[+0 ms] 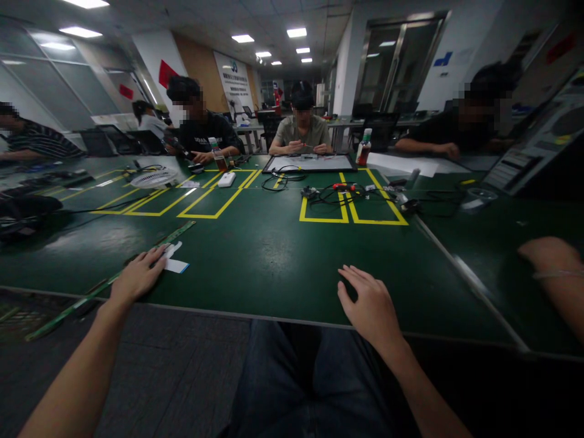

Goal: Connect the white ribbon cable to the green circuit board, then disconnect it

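Observation:
My left hand is at the table's left front, its fingers closed together on a white flat ribbon cable with a blue end. Part of the cable is hidden under the fingers. Beneath and beside that hand runs a long thin green strip, slanting from beyond the table's front edge toward the middle. My right hand rests near the front edge with its fingers stretched out and nothing in them.
Yellow tape outlines mark the green table. Cables and a red-handled tool, a white box, a round fan grille and two bottles stand farther back. Several people sit around; another person's arm is at right.

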Available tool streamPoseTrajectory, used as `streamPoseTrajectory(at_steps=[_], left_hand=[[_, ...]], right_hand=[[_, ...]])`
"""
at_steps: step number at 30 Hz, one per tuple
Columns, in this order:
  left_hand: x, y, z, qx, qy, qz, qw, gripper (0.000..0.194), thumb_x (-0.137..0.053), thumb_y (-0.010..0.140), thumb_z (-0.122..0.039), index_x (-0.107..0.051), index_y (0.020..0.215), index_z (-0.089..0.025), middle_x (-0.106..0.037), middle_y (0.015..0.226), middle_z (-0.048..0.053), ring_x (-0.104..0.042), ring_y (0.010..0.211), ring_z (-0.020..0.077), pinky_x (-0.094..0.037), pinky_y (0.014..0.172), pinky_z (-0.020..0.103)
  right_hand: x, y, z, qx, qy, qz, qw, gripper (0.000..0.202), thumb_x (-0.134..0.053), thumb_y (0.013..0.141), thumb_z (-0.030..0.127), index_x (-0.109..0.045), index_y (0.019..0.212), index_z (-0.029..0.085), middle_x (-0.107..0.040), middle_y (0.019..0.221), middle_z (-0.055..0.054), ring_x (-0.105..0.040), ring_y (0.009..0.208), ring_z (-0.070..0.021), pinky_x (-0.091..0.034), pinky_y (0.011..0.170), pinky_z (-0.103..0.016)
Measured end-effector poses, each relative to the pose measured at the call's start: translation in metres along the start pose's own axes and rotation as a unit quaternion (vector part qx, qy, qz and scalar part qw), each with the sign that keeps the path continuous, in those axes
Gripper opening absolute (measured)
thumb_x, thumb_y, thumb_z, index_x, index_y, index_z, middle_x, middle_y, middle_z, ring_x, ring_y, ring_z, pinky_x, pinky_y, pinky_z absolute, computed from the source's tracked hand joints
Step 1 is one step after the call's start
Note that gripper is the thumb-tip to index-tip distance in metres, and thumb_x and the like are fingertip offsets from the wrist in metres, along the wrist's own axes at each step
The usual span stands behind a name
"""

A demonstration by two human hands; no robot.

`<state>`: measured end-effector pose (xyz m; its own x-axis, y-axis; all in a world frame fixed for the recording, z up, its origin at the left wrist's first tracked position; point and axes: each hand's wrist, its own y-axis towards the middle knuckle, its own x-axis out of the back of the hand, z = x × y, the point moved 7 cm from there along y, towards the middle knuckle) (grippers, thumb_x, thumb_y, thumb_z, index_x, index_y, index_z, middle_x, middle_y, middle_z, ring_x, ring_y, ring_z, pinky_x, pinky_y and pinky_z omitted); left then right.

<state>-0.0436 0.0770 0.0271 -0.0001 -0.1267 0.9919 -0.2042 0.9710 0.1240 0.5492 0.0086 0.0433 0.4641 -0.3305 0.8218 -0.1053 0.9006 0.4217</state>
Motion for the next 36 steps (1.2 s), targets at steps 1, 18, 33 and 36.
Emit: streamPoseTrajectory(at_steps=[1,18,33,36], left_hand=[[-0.003,0.001,0.001,0.0,-0.002,0.007,1.0,0.069,-0.021,0.109,-0.046,-0.044,0.16,-0.006,-0.048,0.161,0.021,-0.048,0.147,0.0387,-0.041,0.116,0.051],[0.027,-0.028,-0.028,0.07,0.02,-0.039,0.997,0.065,-0.037,0.105,-0.057,-0.065,0.145,-0.015,-0.079,0.099,0.016,-0.072,0.089,0.0298,-0.05,0.076,0.03],[0.001,-0.089,-0.234,-0.315,-0.167,0.022,0.934,0.061,-0.029,0.106,-0.024,-0.031,0.167,-0.017,-0.035,0.171,0.009,-0.029,0.16,0.0242,-0.02,0.133,0.053],[0.01,-0.12,-0.291,-0.398,-0.177,0.032,0.9,0.066,-0.031,0.105,-0.014,-0.023,0.17,-0.023,-0.031,0.172,0.006,-0.027,0.161,0.021,-0.024,0.133,0.049]], right_hand=[[0.0,0.0,0.0,0.0,0.0,0.0,1.0,0.035,-0.053,0.1,0.032,-0.073,0.128,0.022,-0.072,0.138,-0.009,-0.064,0.133,-0.0277,-0.05,0.104,-0.05],[0.002,0.0,0.002,-0.001,-0.003,-0.001,1.0,0.035,-0.054,0.1,0.03,-0.073,0.128,0.022,-0.072,0.137,-0.009,-0.063,0.133,-0.0281,-0.051,0.104,-0.05],[0.004,0.0,0.003,-0.009,0.001,-0.002,1.0,0.035,-0.054,0.1,0.03,-0.073,0.127,0.022,-0.073,0.137,-0.009,-0.064,0.132,-0.0269,-0.05,0.105,-0.048],[0.006,0.0,0.004,-0.013,0.008,-0.005,1.0,0.034,-0.054,0.099,0.03,-0.074,0.126,0.022,-0.073,0.136,-0.009,-0.064,0.132,-0.0272,-0.051,0.104,-0.048]])
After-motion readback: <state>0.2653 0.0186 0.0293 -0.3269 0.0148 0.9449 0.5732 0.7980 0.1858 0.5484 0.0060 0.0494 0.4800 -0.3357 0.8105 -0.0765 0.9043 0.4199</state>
